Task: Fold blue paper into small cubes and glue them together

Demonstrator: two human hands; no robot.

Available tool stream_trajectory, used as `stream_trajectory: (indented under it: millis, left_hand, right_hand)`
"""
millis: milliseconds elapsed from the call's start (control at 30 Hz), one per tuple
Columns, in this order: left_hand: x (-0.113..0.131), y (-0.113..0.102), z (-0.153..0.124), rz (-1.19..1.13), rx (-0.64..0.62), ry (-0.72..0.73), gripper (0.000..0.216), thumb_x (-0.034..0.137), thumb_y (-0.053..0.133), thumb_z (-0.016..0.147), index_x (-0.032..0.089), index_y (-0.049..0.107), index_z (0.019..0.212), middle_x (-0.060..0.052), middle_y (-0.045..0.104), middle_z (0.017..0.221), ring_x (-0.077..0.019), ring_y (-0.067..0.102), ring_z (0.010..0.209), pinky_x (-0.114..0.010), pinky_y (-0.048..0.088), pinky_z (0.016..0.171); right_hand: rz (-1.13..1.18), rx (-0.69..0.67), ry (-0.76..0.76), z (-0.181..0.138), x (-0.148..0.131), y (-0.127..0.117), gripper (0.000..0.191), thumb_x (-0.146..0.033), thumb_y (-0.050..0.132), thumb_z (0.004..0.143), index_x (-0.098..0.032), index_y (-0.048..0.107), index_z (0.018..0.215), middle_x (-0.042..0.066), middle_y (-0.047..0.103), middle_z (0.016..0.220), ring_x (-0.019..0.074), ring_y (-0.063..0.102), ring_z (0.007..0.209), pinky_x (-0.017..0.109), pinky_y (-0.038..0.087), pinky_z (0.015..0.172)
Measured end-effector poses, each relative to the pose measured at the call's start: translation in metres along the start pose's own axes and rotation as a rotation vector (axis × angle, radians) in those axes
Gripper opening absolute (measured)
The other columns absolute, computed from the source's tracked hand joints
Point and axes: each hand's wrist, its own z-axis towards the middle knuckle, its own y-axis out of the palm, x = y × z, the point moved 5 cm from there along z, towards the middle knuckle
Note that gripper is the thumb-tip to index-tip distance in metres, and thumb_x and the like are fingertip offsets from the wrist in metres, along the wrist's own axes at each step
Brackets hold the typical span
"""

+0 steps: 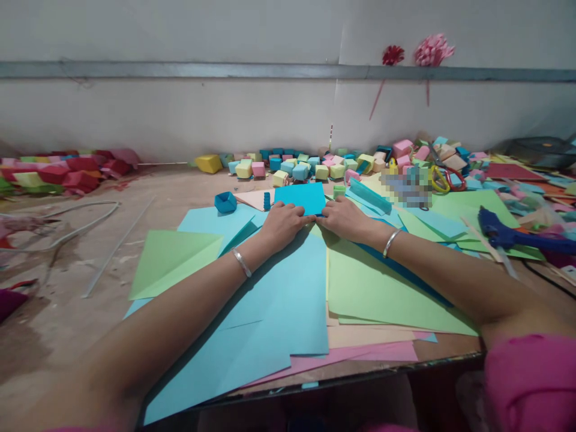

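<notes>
A folded blue paper sheet (pixel 300 197) lies on a spread of light blue (pixel 279 294) and green sheets (pixel 378 288). My left hand (pixel 282 224) presses on its near left edge with fingers curled down. From the right, my right hand (pixel 344 218) pinches the near right edge of the same sheet. Both wrists wear silver bangles. A small folded blue paper box (pixel 225 202) sits just left of the hands.
Many small coloured paper cubes (pixel 297 166) line the back wall, with red and pink ones (pixel 67 171) at the far left. A blue glue gun (pixel 508 235) and scissors (pixel 443 178) lie at the right. White wires (pixel 67 225) trail across the bare table at left.
</notes>
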Motion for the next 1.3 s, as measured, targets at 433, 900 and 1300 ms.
stream_trajectory:
  millis: [433,900,1300]
  left_hand:
    - [0.005,-0.012,0.004,-0.01,-0.101,-0.089,0.037,0.021,0.033,0.097,0.018,0.065,0.077,-0.011,0.063,0.086,-0.0275,0.047,0.091,-0.044,0.026,0.075]
    - [0.0,-0.016,-0.004,0.062,-0.294,-0.145,0.021,0.007,0.049,0.077,0.014,0.068,0.07,-0.014,0.065,0.08,-0.0294,0.051,0.084,-0.04,0.029,0.066]
    - [-0.004,-0.015,-0.003,0.046,-0.319,-0.121,0.022,0.004,0.052,0.074,0.014,0.07,0.067,-0.015,0.066,0.079,-0.028,0.054,0.083,-0.038,0.027,0.064]
  right_hand:
    - [0.023,-0.235,0.1,-0.005,-0.001,-0.016,0.02,-0.006,0.055,0.084,-0.011,0.073,0.088,0.016,0.069,0.091,0.0262,0.062,0.088,0.032,0.033,0.065]
    - [0.069,-0.301,0.18,-0.008,0.005,-0.021,0.026,0.001,0.05,0.082,-0.009,0.072,0.09,0.017,0.07,0.093,0.0239,0.064,0.084,0.029,0.034,0.063]
    - [0.105,-0.37,0.251,-0.013,0.003,-0.02,0.029,0.002,0.05,0.08,-0.01,0.074,0.09,0.018,0.071,0.08,0.0269,0.067,0.082,0.03,0.038,0.061]
